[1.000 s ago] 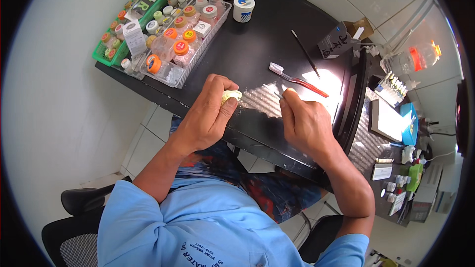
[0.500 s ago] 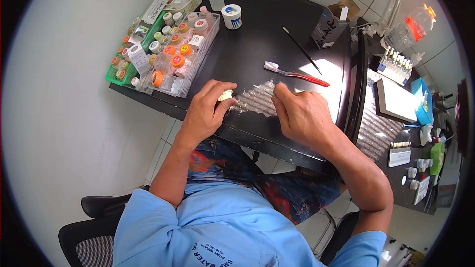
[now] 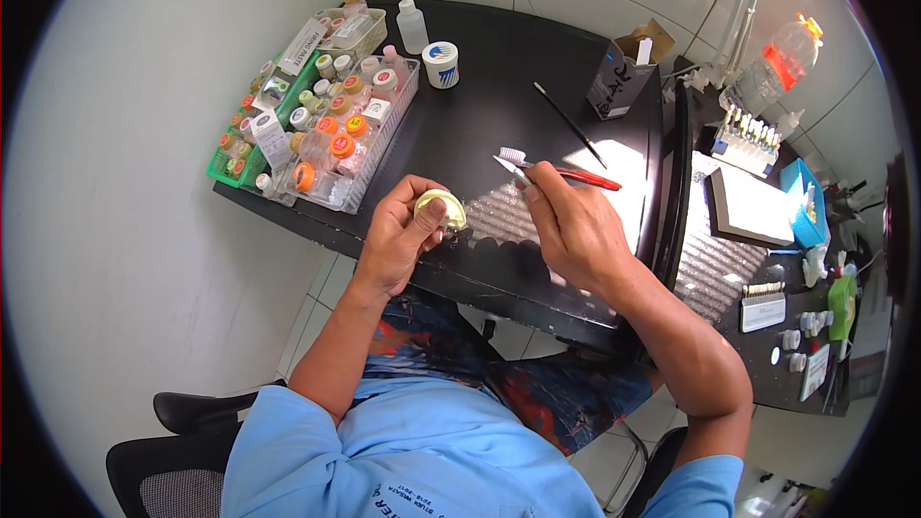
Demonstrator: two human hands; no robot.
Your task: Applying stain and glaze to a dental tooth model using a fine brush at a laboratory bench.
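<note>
My left hand (image 3: 391,238) is closed round a pale yellow dental plaster cast (image 3: 453,210), the thumb laid over its face and the fingers behind it. It is held above the near edge of the black table. In my right hand (image 3: 585,232) a slim pointed tool (image 3: 511,170) with a pale tip is pinched between thumb and fingers, its tip directed left and apart from the cast. Just beyond that hand lies a red toothbrush (image 3: 597,178) with white bristles, partly covered by the tool and fingers. Pale crumbs (image 3: 494,216) are scattered on the table between my hands.
Baskets of small jars (image 3: 369,173) stand at the left, near a white tub (image 3: 440,65) and a dropper bottle (image 3: 412,27). A thin black brush (image 3: 571,125) and a dark box (image 3: 619,84) lie farther back. A second table (image 3: 710,264) with supplies is at the right.
My left hand has turned the cast up so that more of its face shows. The tool in my right hand has risen slightly and shows more clearly. The whole view has shifted a little.
</note>
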